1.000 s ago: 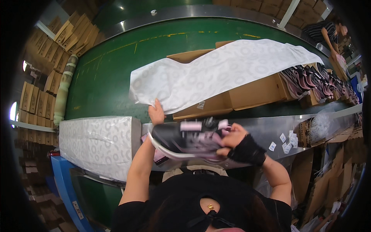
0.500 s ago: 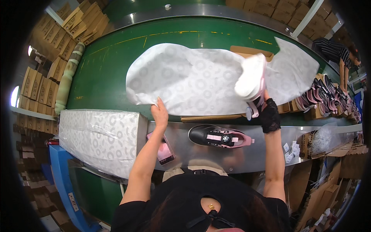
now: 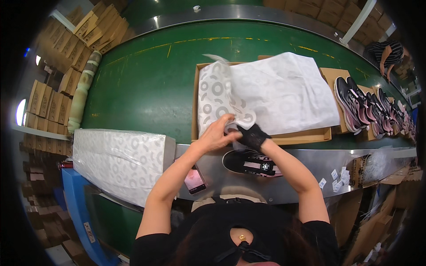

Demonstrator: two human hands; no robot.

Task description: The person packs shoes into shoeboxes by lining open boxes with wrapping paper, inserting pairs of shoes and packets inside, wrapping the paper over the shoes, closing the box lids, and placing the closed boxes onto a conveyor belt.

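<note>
A sheet of white wrapping paper printed with grey rings [image 3: 284, 93] lies in an open cardboard shoe box [image 3: 306, 136]. Its left end is folded over into a raised bundle, and any shoe inside is covered. My left hand [image 3: 216, 135] bends its fingers over the near edge of this fold, gripping the paper. Close against it, my right hand [image 3: 254, 137], in a black lace glove, reaches in at the fold; its fingertips are hidden. Below my hands, a black and pink sneaker [image 3: 248, 164] lies on the metal ledge, partly covered by my right forearm.
A stack of patterned paper [image 3: 120, 162] under clear film lies left, beside a phone [image 3: 194, 179]. Several sneakers [image 3: 355, 104] stand in a row of boxes at right. Small white labels [image 3: 339, 179] lie on the metal ledge [image 3: 301, 164]. Another person [image 3: 386, 55] is far right.
The white-soled sneaker in my right hand has gone out of sight at the paper. My hands have come together, and the paper's left end is folded over to the right, baring the box.
</note>
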